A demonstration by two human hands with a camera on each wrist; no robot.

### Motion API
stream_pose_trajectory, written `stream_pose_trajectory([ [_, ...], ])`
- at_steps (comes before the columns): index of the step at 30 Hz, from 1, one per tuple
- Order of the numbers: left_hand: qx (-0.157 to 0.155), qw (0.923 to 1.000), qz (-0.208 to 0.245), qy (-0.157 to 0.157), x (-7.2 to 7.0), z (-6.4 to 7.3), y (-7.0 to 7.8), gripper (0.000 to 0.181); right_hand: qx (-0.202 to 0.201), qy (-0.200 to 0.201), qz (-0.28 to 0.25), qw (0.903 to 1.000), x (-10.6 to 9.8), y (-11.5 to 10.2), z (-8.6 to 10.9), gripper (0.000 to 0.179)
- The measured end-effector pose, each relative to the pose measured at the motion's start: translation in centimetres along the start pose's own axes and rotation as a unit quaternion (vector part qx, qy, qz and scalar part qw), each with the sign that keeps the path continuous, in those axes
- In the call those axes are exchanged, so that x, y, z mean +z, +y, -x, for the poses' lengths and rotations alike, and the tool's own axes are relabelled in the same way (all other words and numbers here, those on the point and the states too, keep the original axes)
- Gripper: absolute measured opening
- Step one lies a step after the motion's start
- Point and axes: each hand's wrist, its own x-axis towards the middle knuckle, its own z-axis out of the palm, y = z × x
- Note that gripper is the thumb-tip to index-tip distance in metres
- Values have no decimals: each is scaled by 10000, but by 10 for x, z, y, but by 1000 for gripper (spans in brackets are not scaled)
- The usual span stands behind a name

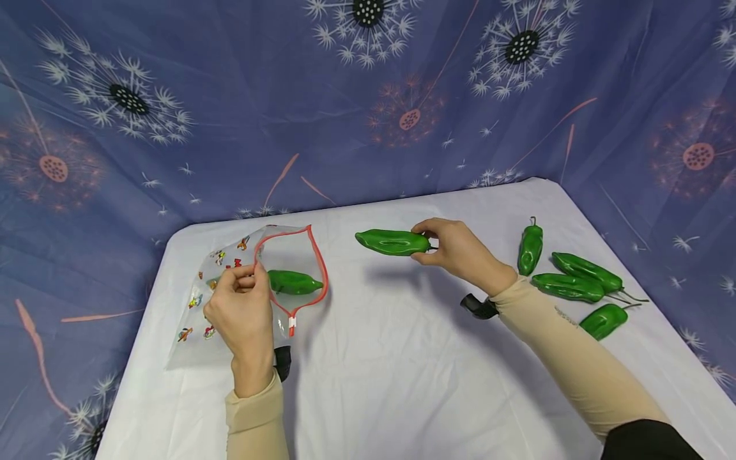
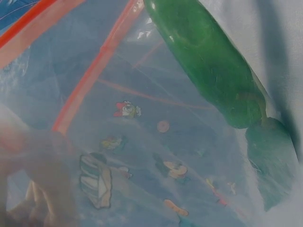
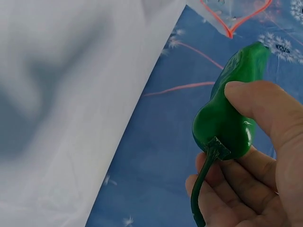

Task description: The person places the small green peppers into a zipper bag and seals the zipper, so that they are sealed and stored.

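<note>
My left hand (image 1: 241, 306) pinches the rim of a clear zip bag (image 1: 192, 335) with a red zip edge and cartoon prints, its mouth held apart toward the right. Inside the bag lies a green pepper (image 1: 294, 282); through the plastic in the left wrist view, a second green shape (image 2: 272, 161) touches the end of that pepper (image 2: 208, 66). My right hand (image 1: 460, 249) holds another green pepper (image 1: 391, 242) above the table, right of the bag mouth. Thumb and fingers grip it near its stem end, its tip pointing left. The right wrist view shows its dark stem (image 3: 203, 184) hanging down.
Several more green peppers (image 1: 566, 287) with stems lie on the right of the white-covered table (image 1: 379, 383), near my right forearm. A blue floral cloth (image 1: 241, 96) hangs behind the table. Black wrist mounts (image 1: 478, 307) sit below both wrists.
</note>
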Motion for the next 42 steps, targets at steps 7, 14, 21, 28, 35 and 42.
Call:
stream_pose_trajectory([
  [7, 38, 10000, -29, -16, 0, 0, -1, 11, -199, -107, 45, 9997, 11, -11, -12, 38],
  [14, 29, 10000, -53, -23, 0, -1, 0, 11, -317, -235, 12, 9992, 22, -25, -22, 38],
  [21, 34, 10000, -25, -9, 0, -1, 1, 11, -494, -353, 54, 9981, 33, -37, -30, 37],
  [28, 36, 10000, -13, 22, 1, -2, 2, 11, -744, -436, -13, 9963, 43, -51, -40, 36],
  [35, 58, 10000, -31, 69, 1, -2, 2, 11, -884, -582, 27, 9944, 52, -67, -50, 37],
  [42, 19, 10000, -6, 48, 0, -1, 1, 11, -914, -679, -53, 9935, 63, -74, -55, 37],
])
